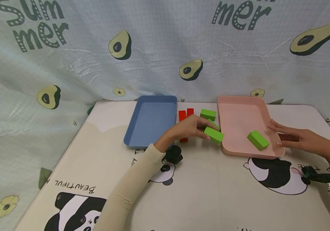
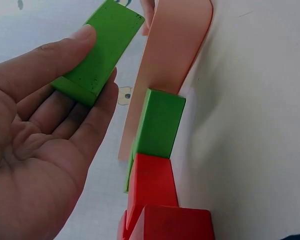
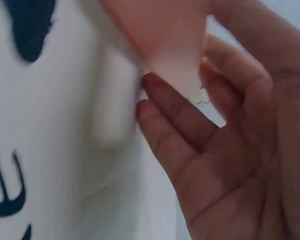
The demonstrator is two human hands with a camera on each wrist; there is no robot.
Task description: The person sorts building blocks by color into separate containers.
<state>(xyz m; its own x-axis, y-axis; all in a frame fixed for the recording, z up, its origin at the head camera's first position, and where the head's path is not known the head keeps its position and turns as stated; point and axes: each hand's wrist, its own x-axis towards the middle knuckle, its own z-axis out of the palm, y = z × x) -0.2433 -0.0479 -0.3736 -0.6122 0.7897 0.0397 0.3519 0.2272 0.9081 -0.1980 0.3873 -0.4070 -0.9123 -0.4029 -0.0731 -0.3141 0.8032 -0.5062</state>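
Observation:
A green block [image 1: 214, 134] is pinched between the thumb and fingers of my left hand [image 1: 188, 127], at the left rim of the pink tray [image 1: 237, 112]. The left wrist view shows the block [image 2: 102, 50] raised above the others. Another green block [image 1: 258, 140] lies inside the tray. My right hand [image 1: 303, 138] grips the tray's right edge, and the right wrist view shows its thumb and fingers about the tray wall [image 3: 162, 40]. Near my left hand stand a green block [image 1: 208, 114] and one partly hidden behind the fingers [image 1: 212, 124].
Several red blocks [image 1: 182, 115] stand between the trays, partly covered by the left hand. A blue tray [image 1: 150, 122] sits to the left. A patterned cloth [image 1: 153, 73] hangs behind the table [image 1: 205, 192], and a small black device [image 1: 173, 154] is on the left wrist.

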